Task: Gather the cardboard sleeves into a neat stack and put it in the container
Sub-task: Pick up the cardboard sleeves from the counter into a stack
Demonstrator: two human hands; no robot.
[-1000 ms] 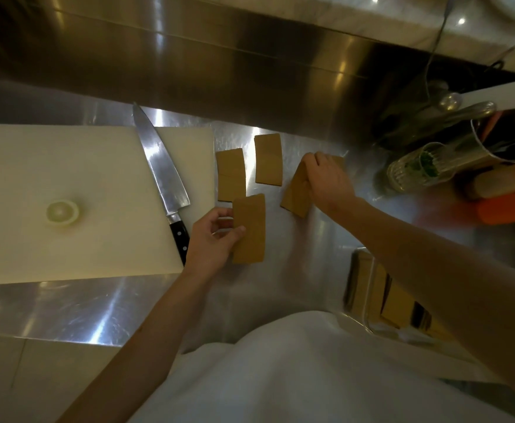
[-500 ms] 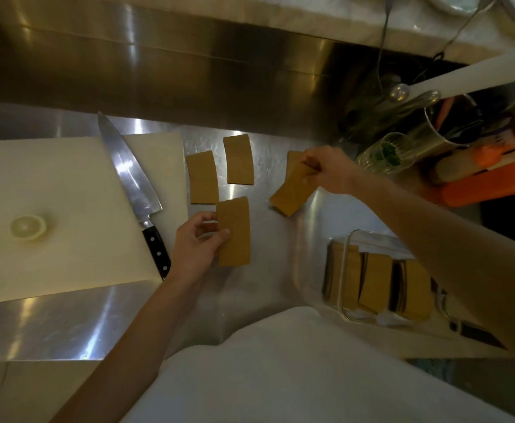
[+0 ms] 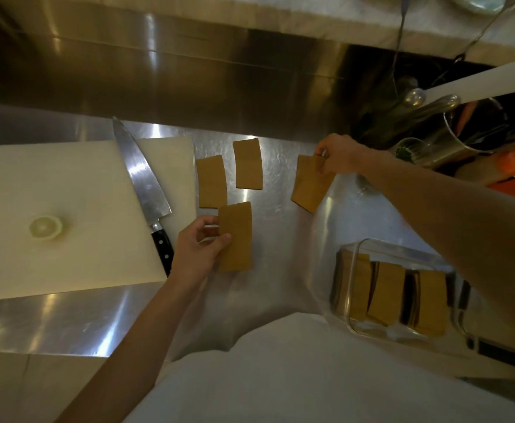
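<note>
I see four cardboard sleeves loose on the steel tabletop [image 3: 280, 270], all lying flat or nearly so with their long axes running roughly away from me. My left hand [image 3: 198, 248] pinches the near sleeve [image 3: 235, 236] by its left edge, thumb on top, fingers beneath; it stands upright in the view, barely tilted. Just beyond it, one flat sleeve [image 3: 211, 181] lies beside the cutting board [image 3: 52, 209], and a second flat sleeve [image 3: 247, 164] sits a little farther back. My right hand [image 3: 338, 154] grips the top corner of the angled sleeve [image 3: 309, 183], whose long axis leans toward the right at the far end. The clear container [image 3: 354, 264] sits near my right forearm, with more sleeves standing on edge inside. I can read no print on any sleeve. A chef's knife [image 3: 142, 181] rests across the board, tip away from me, and a lemon half [image 3: 47, 228] sits on it. The room is a dim kitchen with a steel backsplash.
</note>
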